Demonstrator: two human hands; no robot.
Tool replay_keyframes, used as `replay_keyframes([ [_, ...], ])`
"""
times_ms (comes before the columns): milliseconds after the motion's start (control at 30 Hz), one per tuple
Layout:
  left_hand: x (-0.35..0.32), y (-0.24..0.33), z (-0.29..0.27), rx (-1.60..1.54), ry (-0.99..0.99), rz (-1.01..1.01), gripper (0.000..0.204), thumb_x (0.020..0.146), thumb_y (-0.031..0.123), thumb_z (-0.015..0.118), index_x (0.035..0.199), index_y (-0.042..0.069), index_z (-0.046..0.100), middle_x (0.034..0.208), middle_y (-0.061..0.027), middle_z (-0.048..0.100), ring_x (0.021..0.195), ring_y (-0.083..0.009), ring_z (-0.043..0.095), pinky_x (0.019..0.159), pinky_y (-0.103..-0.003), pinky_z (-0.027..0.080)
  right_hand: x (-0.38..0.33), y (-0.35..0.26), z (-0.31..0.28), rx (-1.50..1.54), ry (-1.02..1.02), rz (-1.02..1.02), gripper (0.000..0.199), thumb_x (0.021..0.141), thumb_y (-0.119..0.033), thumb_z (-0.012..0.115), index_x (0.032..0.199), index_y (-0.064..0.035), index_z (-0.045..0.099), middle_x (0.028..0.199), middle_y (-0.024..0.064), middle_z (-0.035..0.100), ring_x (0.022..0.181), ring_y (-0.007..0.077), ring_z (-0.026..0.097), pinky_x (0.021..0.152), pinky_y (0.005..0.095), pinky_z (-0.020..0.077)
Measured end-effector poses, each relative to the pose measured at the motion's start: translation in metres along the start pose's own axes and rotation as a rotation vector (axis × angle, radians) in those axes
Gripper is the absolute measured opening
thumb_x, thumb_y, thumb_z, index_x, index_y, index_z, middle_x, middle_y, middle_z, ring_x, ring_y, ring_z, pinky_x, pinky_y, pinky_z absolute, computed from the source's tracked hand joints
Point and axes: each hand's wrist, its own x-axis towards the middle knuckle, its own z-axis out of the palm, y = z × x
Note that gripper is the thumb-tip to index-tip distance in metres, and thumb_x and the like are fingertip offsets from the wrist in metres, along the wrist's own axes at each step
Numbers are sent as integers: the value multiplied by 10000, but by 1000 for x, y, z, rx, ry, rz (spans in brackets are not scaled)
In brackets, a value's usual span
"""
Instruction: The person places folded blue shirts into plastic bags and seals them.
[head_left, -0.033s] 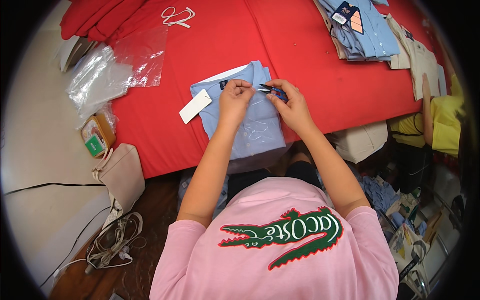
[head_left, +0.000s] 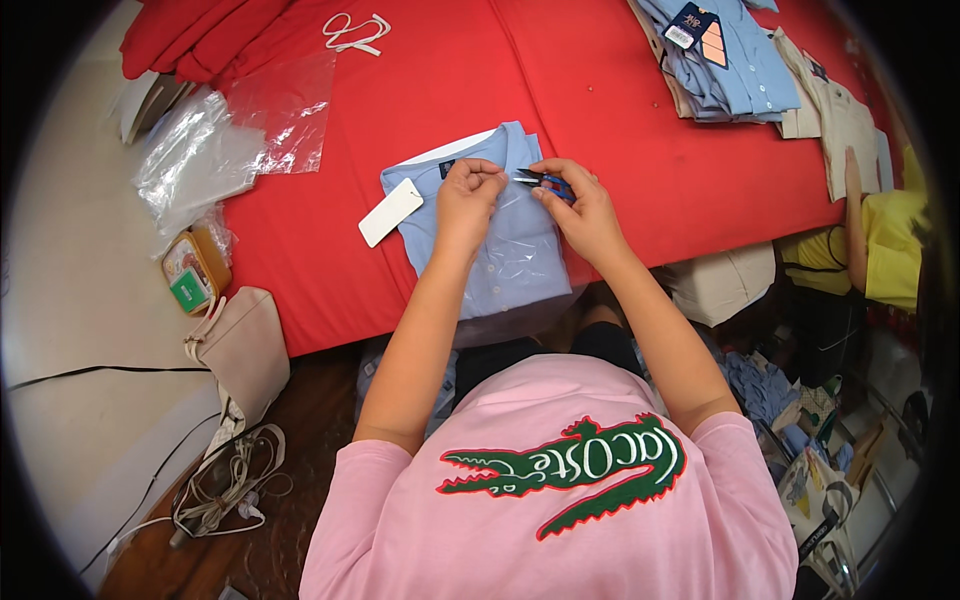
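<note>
The folded light-blue shirt (head_left: 495,235) lay on the red worktop (head_left: 640,130). The left hand (head_left: 468,195) had its fingers pinched together on the collar; the right hand (head_left: 585,215) gripped small blue snips (head_left: 545,181), blades pointing at the collar. Nothing looked shifted.

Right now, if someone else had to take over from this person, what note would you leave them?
Left hand: pinching at the collar of the folded blue shirt, which lies on the red table.
Right hand: holding small blue snips, blades pointing at the left fingers.
A white tag lies beside the shirt's left edge.
Done: shirt is folded, a clear film over its front.
Left: whether anything has been cut at the collar cannot be seen. More shirts are stacked at the far right.
</note>
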Motion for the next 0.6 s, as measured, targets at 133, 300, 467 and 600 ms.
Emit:
replay_keyframes([
  [133,-1,8,-1,-103,-6,-57,207,960,46,741,1126,14,620,827,5,656,641,-48,470,584,-211,348,7,3,3,-14,-18,-12,272,942,-120,789,1207,-86,739,1135,74,726,960,177,726,854,313,571],
  [300,1,10,-2,-112,-32,-74,209,961,49,741,1128,19,620,842,-2,669,650,-50,480,585,-211,349,13,10,7,13,-24,-49,265,930,-107,793,1190,-85,749,1099,84,735,946,190,729,830,321,570],
  [467,2,9,-4,-90,-20,-70,227,953,61,756,1134,20,626,862,-8,687,658,-56,494,588,-212,353,16,7,6,45,-8,-62,224,942,-93,784,1163,-70,755,1077,73,736,931,180,719,857,318,555],
  [600,-14,12,-19,236,25,122,283,895,98,810,1123,7,669,862,-19,703,712,-111,594,637,-258,450,21,30,3,185,299,2,221,1000,-105,752,1207,-38,711,1036,40,709,868,134,668,824,321,557],
])
